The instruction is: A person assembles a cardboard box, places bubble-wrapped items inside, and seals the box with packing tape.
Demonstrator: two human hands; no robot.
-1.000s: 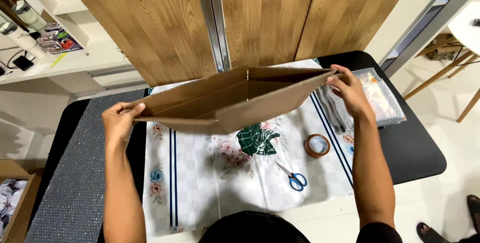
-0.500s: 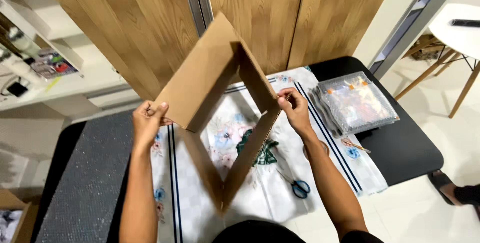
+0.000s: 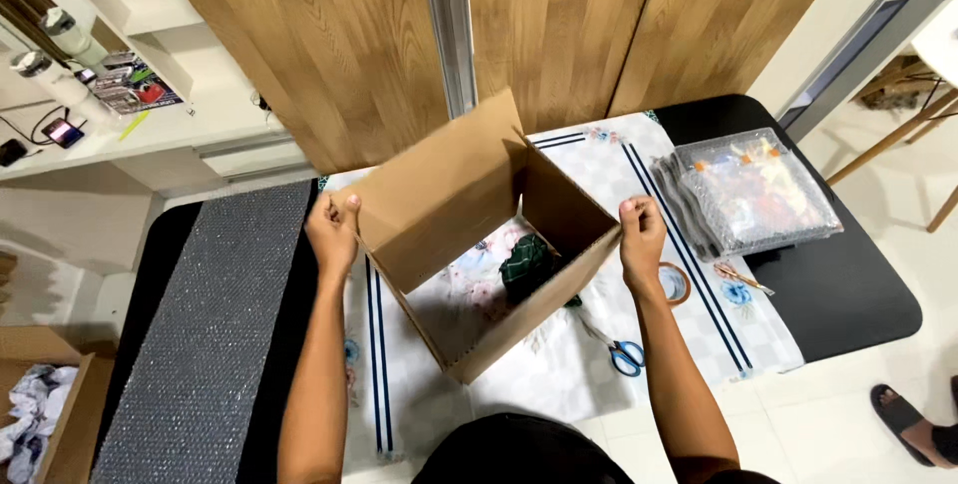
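Scissors (image 3: pixel 627 355), tape roll (image 3: pixel 676 283), bubble-wrapped packets (image 3: pixel 753 191), bubble wrap sheet (image 3: pixel 210 334).

Wooden panel wall (image 3: pixel 329 35), black table (image 3: pixel 848 294) with patterned cloth (image 3: pixel 419 394), white shelf (image 3: pixel 150 140), pale tiled floor (image 3: pixel 848 424)

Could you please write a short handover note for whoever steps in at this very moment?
Left hand grips the left corner of the cardboard box; right hand grips its right corner.
The box is opened into a square tube above the patterned cloth, which shows through it.
Tape roll and scissors lie on the cloth by the right hand, untouched.
Done: box opened out. Left: no flap is closed or taped.
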